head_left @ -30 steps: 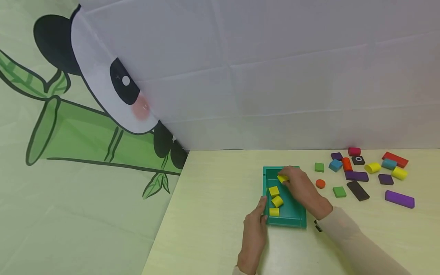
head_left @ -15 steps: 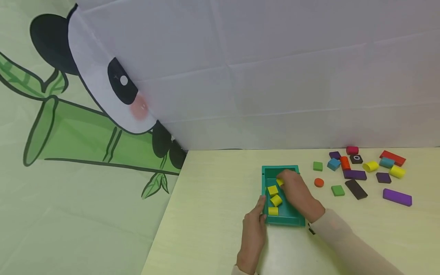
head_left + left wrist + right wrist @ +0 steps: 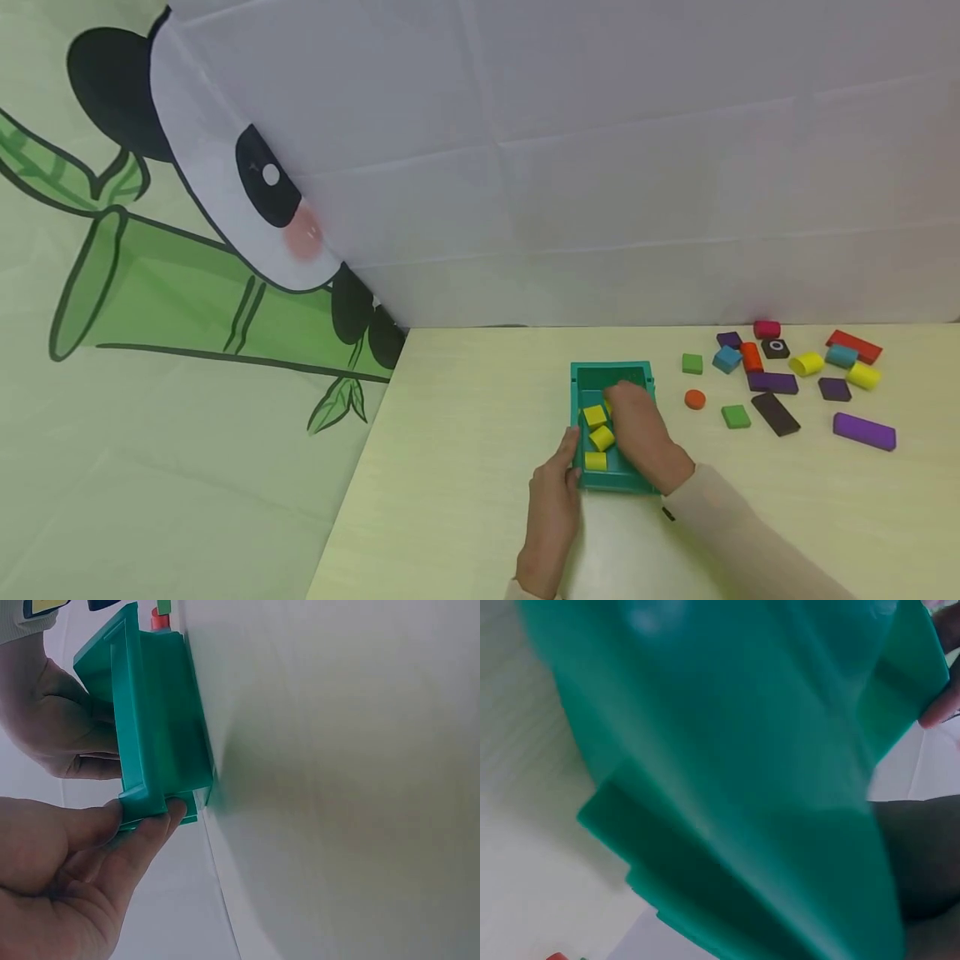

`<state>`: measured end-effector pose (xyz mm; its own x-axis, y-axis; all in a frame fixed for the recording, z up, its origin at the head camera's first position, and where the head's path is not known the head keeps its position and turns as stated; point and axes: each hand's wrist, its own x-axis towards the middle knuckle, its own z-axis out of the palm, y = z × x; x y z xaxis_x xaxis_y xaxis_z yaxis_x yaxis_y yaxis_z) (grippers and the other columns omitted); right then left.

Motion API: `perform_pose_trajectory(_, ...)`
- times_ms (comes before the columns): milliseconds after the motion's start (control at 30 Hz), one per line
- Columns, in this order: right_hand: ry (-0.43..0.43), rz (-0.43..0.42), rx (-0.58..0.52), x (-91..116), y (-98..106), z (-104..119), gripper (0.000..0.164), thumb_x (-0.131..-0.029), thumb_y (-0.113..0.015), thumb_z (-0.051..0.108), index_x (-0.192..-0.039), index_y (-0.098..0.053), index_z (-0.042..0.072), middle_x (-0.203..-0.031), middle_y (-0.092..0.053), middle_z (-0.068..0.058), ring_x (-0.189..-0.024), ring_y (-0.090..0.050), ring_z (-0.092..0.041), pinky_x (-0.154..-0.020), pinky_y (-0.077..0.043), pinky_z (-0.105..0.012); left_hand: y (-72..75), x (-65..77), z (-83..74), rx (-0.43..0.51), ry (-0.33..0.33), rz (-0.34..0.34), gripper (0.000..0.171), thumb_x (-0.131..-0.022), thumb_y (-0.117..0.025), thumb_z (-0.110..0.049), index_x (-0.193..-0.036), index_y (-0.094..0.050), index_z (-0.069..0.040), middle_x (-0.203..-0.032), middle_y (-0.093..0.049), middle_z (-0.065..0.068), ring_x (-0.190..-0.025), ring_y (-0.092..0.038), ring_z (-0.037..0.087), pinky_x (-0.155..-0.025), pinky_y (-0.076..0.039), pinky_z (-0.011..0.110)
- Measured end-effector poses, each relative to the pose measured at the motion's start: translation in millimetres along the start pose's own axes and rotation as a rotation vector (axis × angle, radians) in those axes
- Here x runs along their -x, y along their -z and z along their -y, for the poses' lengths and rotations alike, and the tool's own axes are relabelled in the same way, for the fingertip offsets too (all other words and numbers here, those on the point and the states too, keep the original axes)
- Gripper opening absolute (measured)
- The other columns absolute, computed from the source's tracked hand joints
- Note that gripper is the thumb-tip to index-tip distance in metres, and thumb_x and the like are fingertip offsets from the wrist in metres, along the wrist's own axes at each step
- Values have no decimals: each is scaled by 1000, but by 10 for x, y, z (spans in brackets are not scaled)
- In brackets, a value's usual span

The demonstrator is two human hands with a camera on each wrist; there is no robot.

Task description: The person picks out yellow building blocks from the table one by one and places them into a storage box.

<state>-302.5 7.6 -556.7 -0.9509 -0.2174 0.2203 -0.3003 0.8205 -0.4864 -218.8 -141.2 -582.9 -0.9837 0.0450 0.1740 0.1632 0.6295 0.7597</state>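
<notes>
A teal tray (image 3: 617, 482) lies on the table in the head view. My left hand (image 3: 553, 508) holds its left wall; in the left wrist view, thumb and fingers pinch the tray's rim (image 3: 142, 796). Inside sit a yellow block (image 3: 595, 416), a second yellow block (image 3: 602, 438) and a third yellow block (image 3: 596, 461), in a rough column along the left side. My right hand (image 3: 643, 437) reaches into the tray with fingers bent down around another yellow block (image 3: 608, 408), mostly hidden behind them. The right wrist view is filled by the tray's outer wall (image 3: 727, 787).
Scattered right of the tray are several loose blocks, among them an orange disc (image 3: 695, 400), a green square (image 3: 736, 417), a black bar (image 3: 776, 414), a purple bar (image 3: 864, 432) and two yellow cylinders (image 3: 806, 364). A white cloth (image 3: 600, 167) hangs behind the table.
My right hand has moved down and slightly left inside the tray with the yellow block, which is now more covered by the fingers. The left hand keeps its hold on the tray.
</notes>
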Motion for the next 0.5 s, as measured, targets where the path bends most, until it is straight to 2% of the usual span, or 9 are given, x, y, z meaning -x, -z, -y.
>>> perform_pose_trajectory(167, 8, 6, 28, 12, -39, 8, 18, -76, -55, -15, -87, -63, -3, -74, -55, -9, -65, -44, -19, -59, -47, -34, -10, 2, 14, -5, 5, -1, 65, -83, -59, 5, -136, -38, -26, -137, -40, -7, -116, -39, 11, -92, -43, 38)
perform_pose_trajectory(500, -40, 58, 53, -10, -79, 29, 17, -73, -62, -12, -86, -63, -1, -71, -52, -6, -64, -44, -19, -58, -46, -33, 7, -4, -8, -19, 21, 10, 64, -84, -59, 3, -136, -38, -27, -137, -40, -8, -115, -39, 11, -91, -44, 38)
